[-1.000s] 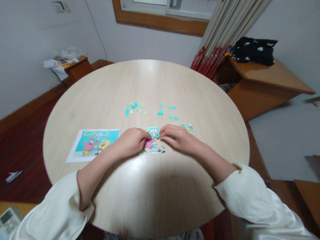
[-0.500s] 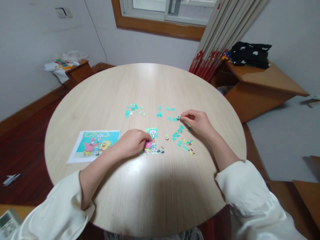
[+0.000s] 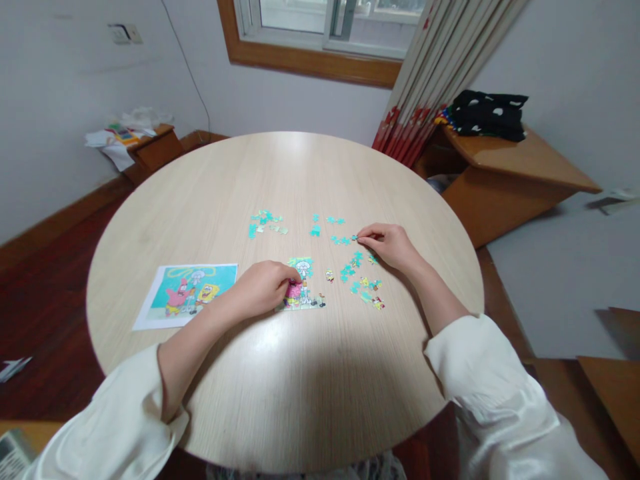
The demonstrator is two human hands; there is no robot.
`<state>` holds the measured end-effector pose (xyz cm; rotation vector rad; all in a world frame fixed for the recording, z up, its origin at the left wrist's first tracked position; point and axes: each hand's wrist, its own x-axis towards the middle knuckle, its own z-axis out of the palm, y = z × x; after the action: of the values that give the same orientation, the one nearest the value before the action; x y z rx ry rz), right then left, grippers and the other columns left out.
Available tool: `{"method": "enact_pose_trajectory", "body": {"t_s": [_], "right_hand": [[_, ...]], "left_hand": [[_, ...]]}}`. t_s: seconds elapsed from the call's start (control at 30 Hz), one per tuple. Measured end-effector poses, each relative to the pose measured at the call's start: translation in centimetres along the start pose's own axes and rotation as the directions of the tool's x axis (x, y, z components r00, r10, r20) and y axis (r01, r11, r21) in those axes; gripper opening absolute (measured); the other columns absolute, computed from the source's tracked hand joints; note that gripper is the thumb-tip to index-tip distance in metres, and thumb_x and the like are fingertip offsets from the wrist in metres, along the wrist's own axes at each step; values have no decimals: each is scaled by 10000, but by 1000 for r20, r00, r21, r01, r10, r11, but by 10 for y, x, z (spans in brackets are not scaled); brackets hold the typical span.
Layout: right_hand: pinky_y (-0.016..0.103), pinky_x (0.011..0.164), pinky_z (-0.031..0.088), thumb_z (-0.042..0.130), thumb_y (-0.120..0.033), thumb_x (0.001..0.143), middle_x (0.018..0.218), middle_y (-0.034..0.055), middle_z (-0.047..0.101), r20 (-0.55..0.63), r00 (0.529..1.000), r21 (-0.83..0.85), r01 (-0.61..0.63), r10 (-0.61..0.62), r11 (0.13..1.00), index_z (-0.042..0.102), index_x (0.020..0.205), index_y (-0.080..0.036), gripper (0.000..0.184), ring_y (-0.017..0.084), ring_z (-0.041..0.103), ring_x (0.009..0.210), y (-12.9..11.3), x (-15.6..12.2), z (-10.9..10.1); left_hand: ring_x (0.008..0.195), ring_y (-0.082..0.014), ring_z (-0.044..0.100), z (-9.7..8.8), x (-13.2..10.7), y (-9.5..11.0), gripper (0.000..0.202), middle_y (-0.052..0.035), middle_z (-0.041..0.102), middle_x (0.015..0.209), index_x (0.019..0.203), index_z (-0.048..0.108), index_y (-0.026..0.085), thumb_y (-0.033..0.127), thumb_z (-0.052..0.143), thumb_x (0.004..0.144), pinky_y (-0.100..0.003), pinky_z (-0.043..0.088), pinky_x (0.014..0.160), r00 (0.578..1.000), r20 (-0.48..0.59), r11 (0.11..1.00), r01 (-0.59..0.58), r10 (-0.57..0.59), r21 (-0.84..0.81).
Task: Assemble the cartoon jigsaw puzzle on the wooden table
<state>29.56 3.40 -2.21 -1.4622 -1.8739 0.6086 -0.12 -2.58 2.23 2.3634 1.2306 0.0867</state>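
A partly joined jigsaw puzzle point(image 3: 305, 293) with cartoon figures lies on the table in front of me. Over its left edge rests my left hand point(image 3: 265, 287), fingers curled and pressed on the pink part; the fingertips are partly hidden. Farther right, my right hand point(image 3: 390, 243) pinches a small jigsaw piece point(image 3: 355, 237) at the end of a short row of turquoise pieces point(image 3: 341, 241). Beside the joined part sits a single yellow-faced piece point(image 3: 330, 275). Nearer the right forearm lie several loose turquoise and yellow pieces point(image 3: 367, 287).
A printed reference picture point(image 3: 187, 293) lies left on the round wooden table point(image 3: 270, 380). More turquoise pieces point(image 3: 266, 217) are spread toward the back. Behind stand a wooden cabinet point(image 3: 510, 193) with dark cloth on it and a curtain point(image 3: 440, 80).
The view has shifted slightly. My right hand stays at the turquoise row with its fingers pinched, and my left hand keeps its place on the puzzle.
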Motion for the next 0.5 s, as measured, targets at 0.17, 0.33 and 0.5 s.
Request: {"method": "enact_pose_trajectory", "body": {"t_s": [0.17, 0.33, 0.5], "right_hand": [[380, 743, 493, 678, -329, 768, 817, 79, 734, 29, 1000, -10, 10, -10, 1000, 723, 719, -189, 155, 205, 641, 756, 2, 1, -1], [384, 736, 477, 682, -349, 766, 831, 81, 723, -6, 999, -31, 32, -32, 999, 717, 701, -198, 168, 202, 616, 768, -3, 1, -8], [364, 679, 451, 706, -376, 743, 773, 71, 693, 96, 995, 21, 3, -5, 1000, 714, 695, -201, 182, 183, 578, 721, -11, -7, -27]], "left_hand": [[930, -237, 699, 1, 1, 0, 411, -94, 757, 1008, 1030, 744, 143, 28, 421, 801, -346, 513, 835, 1000, 14, 1000, 14, -14, 0], [917, -234, 698, 3, 1, -3, 412, -94, 757, 988, 1034, 738, 142, 31, 410, 811, -348, 514, 832, 1000, 13, 1000, -4, 3, 7], [876, -212, 698, 5, 1, -5, 406, -87, 760, 959, 1005, 740, 153, 43, 404, 805, -333, 523, 808, 999, -13, 999, -33, 33, 14]]}}
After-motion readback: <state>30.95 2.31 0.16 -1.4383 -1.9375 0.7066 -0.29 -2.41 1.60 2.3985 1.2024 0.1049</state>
